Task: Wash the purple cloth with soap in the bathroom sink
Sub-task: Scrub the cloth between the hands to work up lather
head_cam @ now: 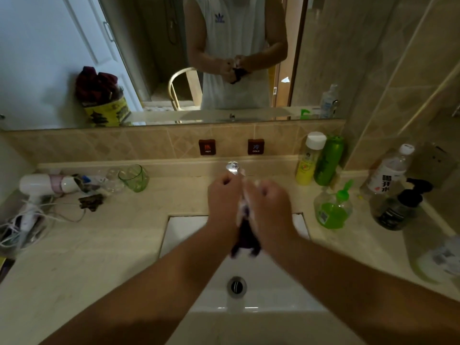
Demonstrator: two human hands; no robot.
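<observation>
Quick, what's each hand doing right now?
Left hand: closed on the purple cloth.
Right hand: closed on the same cloth, soapy.

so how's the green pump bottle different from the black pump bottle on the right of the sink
The green pump bottle is clear with bright green liquid and a green pump, and it stands nearer the sink. The black pump bottle is dark, with a black pump, and stands farther right. Both stand upright on the counter.
</observation>
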